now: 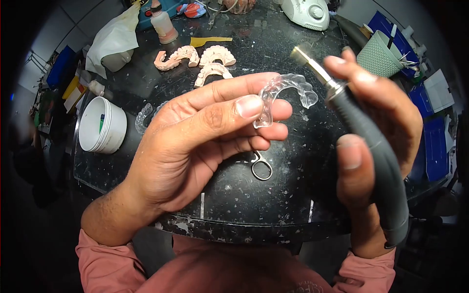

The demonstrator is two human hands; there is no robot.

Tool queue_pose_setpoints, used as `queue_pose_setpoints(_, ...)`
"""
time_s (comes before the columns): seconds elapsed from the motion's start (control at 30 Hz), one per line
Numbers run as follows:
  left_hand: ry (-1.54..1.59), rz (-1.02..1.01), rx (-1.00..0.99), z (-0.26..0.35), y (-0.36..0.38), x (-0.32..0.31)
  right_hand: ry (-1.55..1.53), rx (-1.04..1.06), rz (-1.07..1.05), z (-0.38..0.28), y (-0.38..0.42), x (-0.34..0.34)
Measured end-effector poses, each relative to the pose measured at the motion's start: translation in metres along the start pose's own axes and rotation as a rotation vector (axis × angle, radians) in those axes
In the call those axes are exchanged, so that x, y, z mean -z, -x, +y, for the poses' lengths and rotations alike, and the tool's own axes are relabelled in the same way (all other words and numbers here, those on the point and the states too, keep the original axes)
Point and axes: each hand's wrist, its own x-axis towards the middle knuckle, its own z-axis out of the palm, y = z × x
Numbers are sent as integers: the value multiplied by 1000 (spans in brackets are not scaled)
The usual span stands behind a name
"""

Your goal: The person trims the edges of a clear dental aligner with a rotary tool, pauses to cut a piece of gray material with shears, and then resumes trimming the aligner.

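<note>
My left hand (195,122) pinches a clear dental aligner (293,83) between thumb and fingers, its arch curving out to the right. A dark rotary handpiece (366,127) lies in my right hand (386,102), thumb on its near side and fingers behind. Its metal shank points up and left, and the yellowish tip is blurred. That tip sits just above the aligner's right end, apart from it. Below my left fingers shows a metal finger ring (262,170), perhaps of scissors; the rest is hidden. Another clear aligner (142,118) is partly covered by my left hand.
Pink dental models (215,71) stand on the black worktop (293,205) beyond my left hand. A white tub (110,127) is at left, a bottle (163,27) at the back. A white control unit (308,14) and a green basket (378,53) are at back right.
</note>
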Motion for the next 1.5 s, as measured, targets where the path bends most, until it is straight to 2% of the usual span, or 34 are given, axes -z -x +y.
queue_pose_setpoints(0.07,14,-9,-7,0,0,1,-54,101,-112,-2,-2,-1)
queue_pose_setpoints(0.13,29,-18,-14,0,0,3,-123,117,-174,-3,-3,-6)
queue_pose_setpoints(0.2,14,-24,-28,-2,-1,4,-175,177,-162,2,-3,-8)
queue_pose_setpoints(0.27,27,-8,-30,-1,-1,2,-12,199,-178,-2,-4,-5)
queue_pose_setpoints(0.3,38,10,-31,0,-1,1,77,215,-272,-8,-12,2)
queue_pose_setpoints(0.4,33,-7,-40,-1,-1,2,139,206,-279,-12,-12,5)
queue_pose_setpoints(0.43,33,-8,-39,-2,-1,3,4,215,-137,-2,-3,-8)
queue_pose_setpoints(0.47,37,-10,-47,-3,-2,4,-100,246,-169,1,-3,-10)
queue_pose_setpoints(0.53,39,-12,-56,-3,-3,4,-89,219,-235,-1,-4,-6)
queue_pose_setpoints(0.6,18,-25,-49,-2,-2,4,-35,163,-156,-4,-4,-10)
queue_pose_setpoints(0.9,0,-28,-71,-6,-2,4,-9,196,-176,-5,-5,-10)
queue_pose_setpoints(1.0,-21,-41,-64,-3,-1,4,108,169,-214,-12,-8,-8)
queue_pose_setpoints(1.27,-35,-34,-77,-3,-2,1,-55,197,-165,-3,-2,-13)
queue_pose_setpoints(1.3,-32,-22,-89,-3,-2,0,-11,197,-231,-8,-5,-7)
queue_pose_setpoints(1.4,-41,-43,-77,-2,-1,1,98,144,-234,-13,-7,-7)
queue_pose_setpoints(1.5,-42,-31,-91,-4,-2,1,9,163,-195,-7,-3,-9)
